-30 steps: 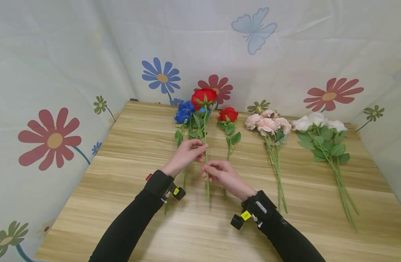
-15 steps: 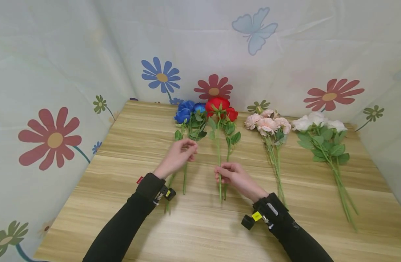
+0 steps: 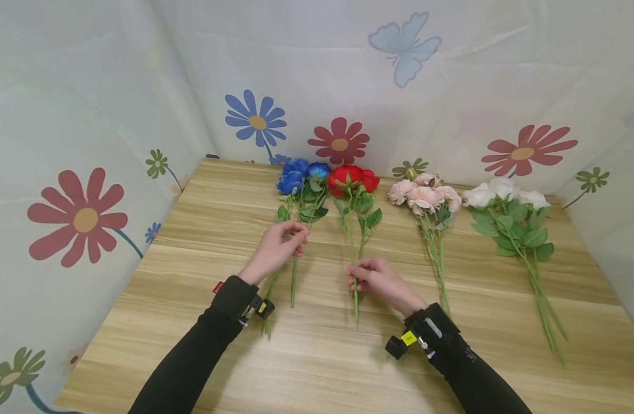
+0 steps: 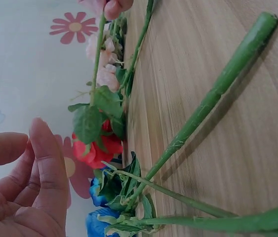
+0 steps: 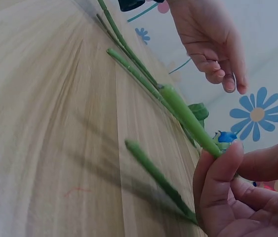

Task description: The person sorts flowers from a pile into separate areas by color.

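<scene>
My right hand [image 3: 381, 283] pinches the lower stem of a red rose [image 3: 344, 176] between thumb and fingers. The stem's cut end sticks out below the fingers in the right wrist view, above the tabletop. A second red rose [image 3: 369, 181] lies beside it on the table, their blooms overlapping in the head view. My left hand [image 3: 277, 247] hovers over the stems of the blue roses [image 3: 291, 175], fingers loosely bent. Nothing is between its thumb and fingertips in the left wrist view. The blue roses lie flat, their stems partly hidden by that hand.
Pink flowers [image 3: 424, 196] lie in a bunch to the right of the red roses. Farther right is a bunch of white roses [image 3: 503, 192] with broad leaves. The wooden table [image 3: 306, 368] meets a flower-printed cloth backdrop [image 3: 306, 63] at its back and sides.
The left hand has let go of the red rose's stem and drawn back leftward. My right hand has carried that rose rightward and lowered it beside the other red rose.
</scene>
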A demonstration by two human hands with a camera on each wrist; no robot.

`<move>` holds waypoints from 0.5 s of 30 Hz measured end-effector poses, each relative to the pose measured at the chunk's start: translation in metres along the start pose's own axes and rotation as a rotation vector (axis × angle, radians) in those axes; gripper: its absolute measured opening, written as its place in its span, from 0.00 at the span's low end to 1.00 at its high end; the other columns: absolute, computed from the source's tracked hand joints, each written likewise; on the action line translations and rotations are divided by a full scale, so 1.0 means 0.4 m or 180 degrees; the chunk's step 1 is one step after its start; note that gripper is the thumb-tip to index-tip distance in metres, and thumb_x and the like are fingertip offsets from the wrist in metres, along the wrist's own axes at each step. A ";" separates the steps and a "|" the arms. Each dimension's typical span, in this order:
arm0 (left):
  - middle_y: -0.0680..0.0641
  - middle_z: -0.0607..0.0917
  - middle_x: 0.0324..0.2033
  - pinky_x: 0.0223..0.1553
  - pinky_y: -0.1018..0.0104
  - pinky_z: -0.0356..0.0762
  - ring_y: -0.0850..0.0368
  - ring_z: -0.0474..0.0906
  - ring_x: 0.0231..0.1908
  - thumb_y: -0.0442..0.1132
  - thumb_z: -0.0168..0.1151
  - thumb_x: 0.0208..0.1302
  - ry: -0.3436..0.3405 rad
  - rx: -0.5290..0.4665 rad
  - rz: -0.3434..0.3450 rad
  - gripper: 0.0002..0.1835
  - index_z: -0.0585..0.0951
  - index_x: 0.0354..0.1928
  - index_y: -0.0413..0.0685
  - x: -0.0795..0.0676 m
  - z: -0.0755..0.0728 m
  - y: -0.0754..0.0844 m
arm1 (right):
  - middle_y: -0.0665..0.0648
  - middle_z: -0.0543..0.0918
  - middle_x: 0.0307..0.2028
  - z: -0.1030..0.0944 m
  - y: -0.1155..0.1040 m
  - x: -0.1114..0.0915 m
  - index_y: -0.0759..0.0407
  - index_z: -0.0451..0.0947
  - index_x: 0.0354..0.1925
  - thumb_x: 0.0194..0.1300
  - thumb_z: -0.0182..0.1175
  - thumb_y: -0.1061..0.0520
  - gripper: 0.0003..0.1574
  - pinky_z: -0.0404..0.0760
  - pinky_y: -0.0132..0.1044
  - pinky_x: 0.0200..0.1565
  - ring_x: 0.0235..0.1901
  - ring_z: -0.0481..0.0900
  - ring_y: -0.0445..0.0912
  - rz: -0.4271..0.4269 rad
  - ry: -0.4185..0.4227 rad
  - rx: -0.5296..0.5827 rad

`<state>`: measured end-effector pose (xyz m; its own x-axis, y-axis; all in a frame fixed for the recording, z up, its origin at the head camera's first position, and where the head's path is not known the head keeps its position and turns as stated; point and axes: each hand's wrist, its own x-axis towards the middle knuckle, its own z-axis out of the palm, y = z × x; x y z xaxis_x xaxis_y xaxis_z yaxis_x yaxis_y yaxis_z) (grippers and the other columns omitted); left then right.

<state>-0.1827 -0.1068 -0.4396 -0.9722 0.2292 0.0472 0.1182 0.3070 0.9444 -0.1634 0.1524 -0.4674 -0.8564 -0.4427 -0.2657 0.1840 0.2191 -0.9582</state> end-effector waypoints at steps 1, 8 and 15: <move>0.31 0.83 0.45 0.45 0.45 0.85 0.36 0.84 0.39 0.39 0.54 0.77 0.0007 0.0013 -0.0001 0.16 0.79 0.55 0.32 0.000 0.000 0.000 | 0.51 0.80 0.31 -0.002 -0.001 0.000 0.81 0.75 0.46 0.77 0.49 0.62 0.18 0.78 0.25 0.33 0.30 0.79 0.37 -0.0005 0.0043 -0.0051; 0.30 0.83 0.45 0.46 0.42 0.84 0.41 0.84 0.36 0.39 0.53 0.77 0.0022 0.0107 -0.0012 0.16 0.79 0.55 0.32 -0.004 -0.004 0.000 | 0.50 0.79 0.27 -0.007 -0.004 0.003 0.78 0.78 0.43 0.75 0.54 0.62 0.16 0.79 0.25 0.30 0.23 0.76 0.35 0.0134 0.0412 -0.0454; 0.29 0.83 0.45 0.46 0.40 0.83 0.41 0.84 0.35 0.39 0.54 0.77 -0.0003 0.0170 -0.0017 0.16 0.79 0.54 0.33 -0.011 -0.010 0.001 | 0.56 0.82 0.29 -0.003 -0.003 0.015 0.72 0.70 0.49 0.72 0.57 0.62 0.14 0.83 0.29 0.30 0.22 0.81 0.37 0.0186 0.0555 -0.0896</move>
<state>-0.1793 -0.1113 -0.4381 -0.9727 0.2281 0.0418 0.1236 0.3572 0.9258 -0.1693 0.1504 -0.4677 -0.9225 -0.2722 -0.2737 0.1154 0.4820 -0.8685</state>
